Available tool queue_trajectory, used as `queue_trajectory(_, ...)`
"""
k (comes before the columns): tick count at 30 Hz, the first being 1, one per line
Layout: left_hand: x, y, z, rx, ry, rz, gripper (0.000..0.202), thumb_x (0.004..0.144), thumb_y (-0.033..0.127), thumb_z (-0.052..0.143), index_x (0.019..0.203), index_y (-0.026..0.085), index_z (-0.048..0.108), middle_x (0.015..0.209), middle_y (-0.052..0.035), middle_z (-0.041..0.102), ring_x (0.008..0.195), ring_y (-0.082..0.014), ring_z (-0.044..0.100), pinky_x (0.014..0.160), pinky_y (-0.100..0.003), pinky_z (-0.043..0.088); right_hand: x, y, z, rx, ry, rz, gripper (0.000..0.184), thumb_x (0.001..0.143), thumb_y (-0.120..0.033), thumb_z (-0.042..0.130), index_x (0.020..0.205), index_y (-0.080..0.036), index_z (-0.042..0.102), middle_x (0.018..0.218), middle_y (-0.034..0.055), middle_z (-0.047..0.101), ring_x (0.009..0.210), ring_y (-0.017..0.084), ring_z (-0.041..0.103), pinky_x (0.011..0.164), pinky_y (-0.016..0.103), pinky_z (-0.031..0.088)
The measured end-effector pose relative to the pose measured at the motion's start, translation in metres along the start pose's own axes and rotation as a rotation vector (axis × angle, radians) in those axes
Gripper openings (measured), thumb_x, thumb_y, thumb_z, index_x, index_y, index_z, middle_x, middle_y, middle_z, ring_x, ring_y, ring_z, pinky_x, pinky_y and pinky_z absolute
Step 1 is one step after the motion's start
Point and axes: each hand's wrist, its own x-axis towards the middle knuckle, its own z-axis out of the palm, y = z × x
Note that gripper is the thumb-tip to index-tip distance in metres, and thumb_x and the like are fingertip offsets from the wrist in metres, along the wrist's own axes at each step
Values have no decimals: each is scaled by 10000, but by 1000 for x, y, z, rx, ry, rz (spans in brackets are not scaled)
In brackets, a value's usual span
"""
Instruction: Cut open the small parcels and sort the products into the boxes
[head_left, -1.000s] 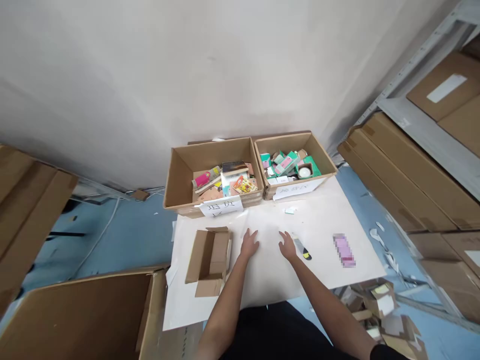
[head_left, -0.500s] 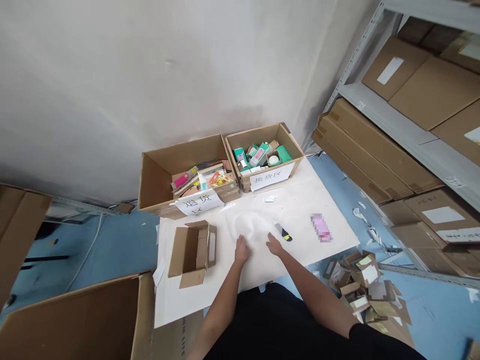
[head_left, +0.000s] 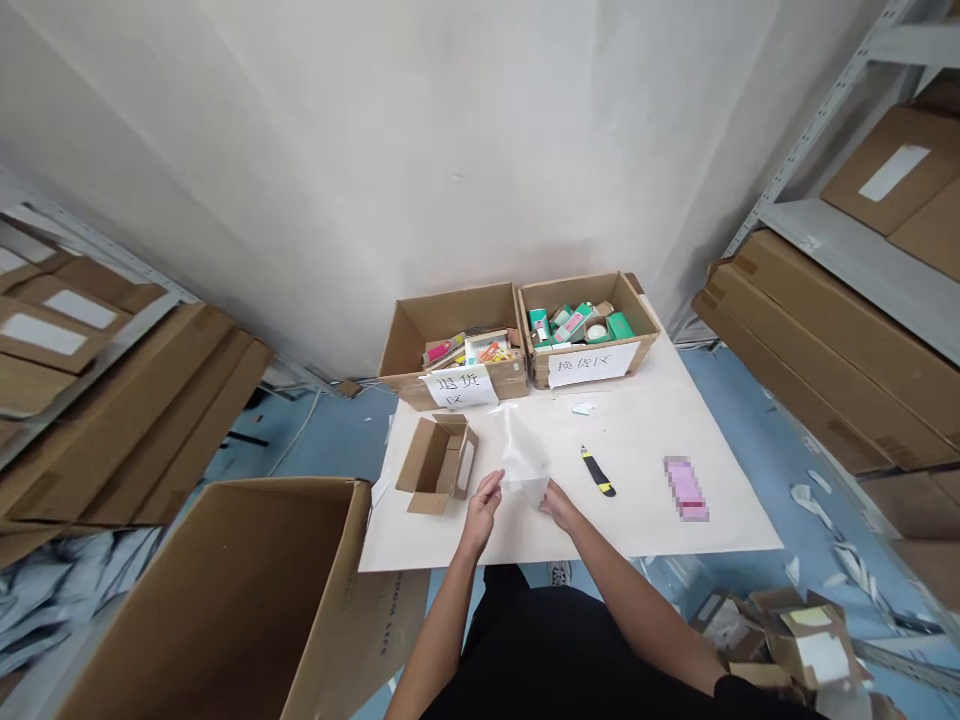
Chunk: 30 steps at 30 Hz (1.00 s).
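Note:
My left hand (head_left: 483, 500) and my right hand (head_left: 556, 503) pinch the near edge of a thin clear plastic bag (head_left: 522, 460) and hold it up off the white sheet (head_left: 660, 520). A small open cardboard box (head_left: 439, 463) lies just left of my left hand. Right of my right hand lies a black and yellow utility knife (head_left: 598, 471), and farther right a pink object (head_left: 685, 487).
Two open, paper-labelled cartons stand against the wall: the left carton (head_left: 457, 350) with mixed packets, the right carton (head_left: 589, 335) with green and pink boxes. A large empty carton (head_left: 225, 590) sits near left. Shelves of flat cartons (head_left: 832, 340) flank both sides; scrap boxes (head_left: 795, 630) litter the blue floor.
My hands lay flat on the bag on the sheet; now they have pinched it and lifted it. The view has pulled back and turned left.

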Motion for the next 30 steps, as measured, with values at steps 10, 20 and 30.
queue_trajectory(10,-27,-2,-5,297,-201,136,368,983,410,499,1116,208,777,1248,-126,725,1220,-273,636,1125,-446,478,-12,-61,103,-177,-29,-264,415,679,-455,778,977,-166,767,869,76,780,901,298,716,801,367,571)
queue_trajectory(20,18,-17,-161,766,-11,40,515,829,294,678,1337,220,710,1536,-114,584,1496,-323,440,1223,-481,376,28,-96,173,-957,559,-396,376,782,-95,519,1070,-62,757,1149,235,724,1147,368,662,1017,409,511)
queue_trajectory(30,18,-89,-182,1002,-100,-21,470,820,278,758,1286,256,703,1751,-93,233,1609,-381,181,1231,-556,315,67,-31,281,-1309,114,-280,305,703,-97,713,993,-160,784,1098,138,771,1089,321,708,966,356,551)
